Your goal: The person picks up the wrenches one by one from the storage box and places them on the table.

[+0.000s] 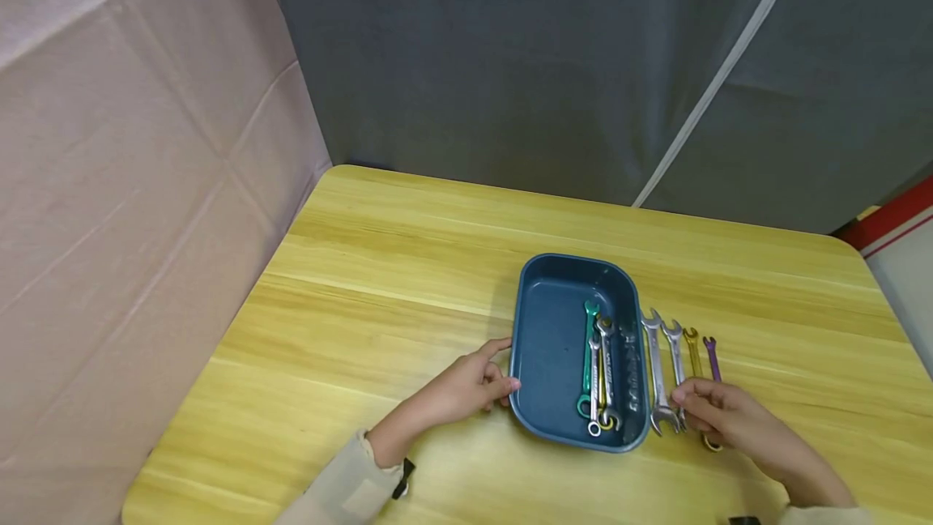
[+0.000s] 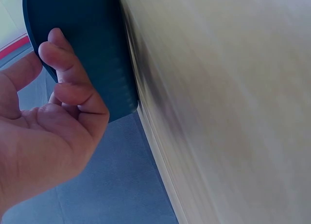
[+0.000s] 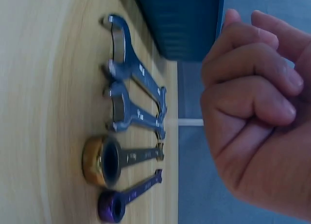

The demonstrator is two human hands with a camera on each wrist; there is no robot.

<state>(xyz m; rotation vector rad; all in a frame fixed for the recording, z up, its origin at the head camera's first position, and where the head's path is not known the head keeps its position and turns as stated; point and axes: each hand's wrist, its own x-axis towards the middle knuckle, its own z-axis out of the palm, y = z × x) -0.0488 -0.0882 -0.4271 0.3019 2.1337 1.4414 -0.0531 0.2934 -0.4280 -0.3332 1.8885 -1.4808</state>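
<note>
Our left hand (image 1: 461, 385) pinches the tray (image 1: 548, 355) rim on the counter (image 1: 379, 290); our right hand (image 1: 731, 418), loosely curled, holding nothing, hovers by the wrenches (image 1: 677, 355) beside it. We should pinch mid-shank, sparing neighbours.

Grey sheeting (image 1: 474, 63) stands beyond the far edge of the table (image 1: 386, 274) — pale cloth (image 1: 146, 152) flanks its left edge.

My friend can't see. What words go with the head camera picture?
A person's left hand holds the side of a blue tray with green, gold and silver wrenches inside, on a wood-look table. The right hand hovers above a row of wrenches beside the tray: two silver, one gold, one purple.
</note>
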